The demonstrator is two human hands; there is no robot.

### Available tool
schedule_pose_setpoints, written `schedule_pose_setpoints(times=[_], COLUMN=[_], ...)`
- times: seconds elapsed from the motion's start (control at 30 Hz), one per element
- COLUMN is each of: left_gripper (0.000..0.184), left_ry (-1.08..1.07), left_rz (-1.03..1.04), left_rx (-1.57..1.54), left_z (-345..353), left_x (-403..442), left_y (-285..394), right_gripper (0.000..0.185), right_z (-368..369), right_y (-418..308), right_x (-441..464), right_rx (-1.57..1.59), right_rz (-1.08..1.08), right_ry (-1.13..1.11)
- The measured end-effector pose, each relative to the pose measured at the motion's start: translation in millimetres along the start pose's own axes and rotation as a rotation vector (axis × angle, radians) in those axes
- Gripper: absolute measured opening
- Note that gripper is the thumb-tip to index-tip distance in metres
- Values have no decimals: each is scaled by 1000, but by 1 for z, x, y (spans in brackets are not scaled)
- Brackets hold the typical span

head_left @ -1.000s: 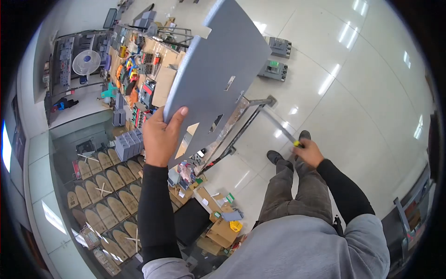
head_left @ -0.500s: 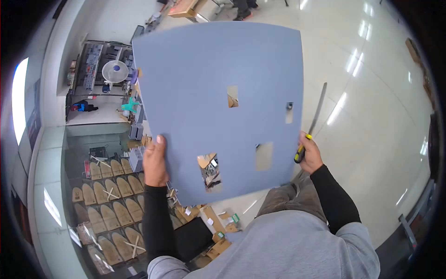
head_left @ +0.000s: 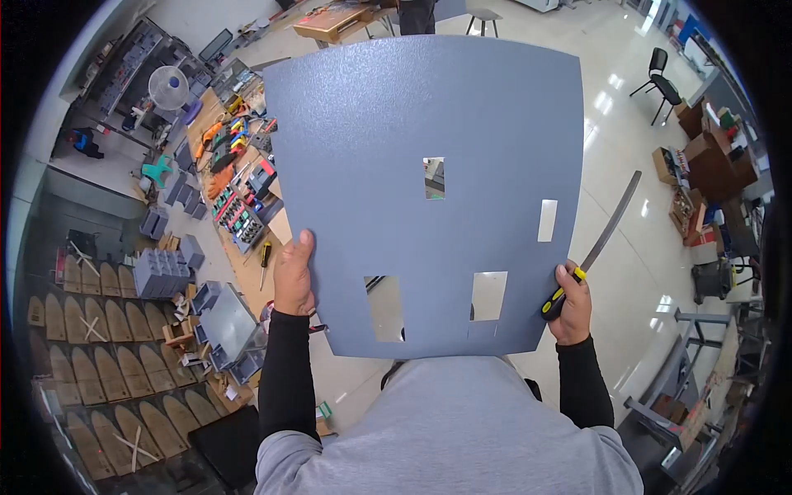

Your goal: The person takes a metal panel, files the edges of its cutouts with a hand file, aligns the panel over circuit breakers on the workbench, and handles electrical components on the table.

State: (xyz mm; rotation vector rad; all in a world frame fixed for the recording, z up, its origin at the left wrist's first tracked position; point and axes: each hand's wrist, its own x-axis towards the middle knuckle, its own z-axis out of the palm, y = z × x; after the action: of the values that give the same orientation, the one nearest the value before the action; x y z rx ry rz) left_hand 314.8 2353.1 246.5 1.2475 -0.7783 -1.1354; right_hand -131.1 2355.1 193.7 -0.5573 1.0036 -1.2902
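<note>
A large grey panel (head_left: 355,181) with several rectangular cut-outs is held up in front of my body, its broad face toward me. My left hand (head_left: 294,274) grips its lower left edge, thumb on the near face and fingers hidden behind. At the lower right edge my right hand (head_left: 571,307) is closed round the black and yellow handle of a file (head_left: 612,221), whose long flat blade points up and right. The right thumb lies by the panel's edge; whether those fingers also grip the panel is hard to see.
A workbench (head_left: 239,262) with tools and a screwdriver (head_left: 264,256) is left of the panel. A white fan (head_left: 168,87) stands beyond. A person's legs (head_left: 417,16) show past the panel's top. A black chair (head_left: 657,81) and cardboard boxes (head_left: 708,169) are at right.
The panel has swung from edge-on to facing me and now stands more upright. My right hand has risen from near my legs to the panel's right edge with the file. The view has tilted up.
</note>
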Motion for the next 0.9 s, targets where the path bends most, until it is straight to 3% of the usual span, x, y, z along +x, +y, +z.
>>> schedule_pose_setpoints(times=[0.4,0.8,0.9], left_gripper=[38,39,39], left_ry=[-75,-97,-135], left_rz=[78,152,101], left_rx=[-46,-78,-212], left_z=[-71,-134,-168], left_x=[-38,-85,-88], left_y=[23,52,37], right_gripper=[31,20,20], right_z=[49,88,105], right_y=[24,53,52], right_x=[-67,-78,-81], right_rx=[-25,30,13], right_rz=[-111,-156,-140], right_ry=[34,-86,-121])
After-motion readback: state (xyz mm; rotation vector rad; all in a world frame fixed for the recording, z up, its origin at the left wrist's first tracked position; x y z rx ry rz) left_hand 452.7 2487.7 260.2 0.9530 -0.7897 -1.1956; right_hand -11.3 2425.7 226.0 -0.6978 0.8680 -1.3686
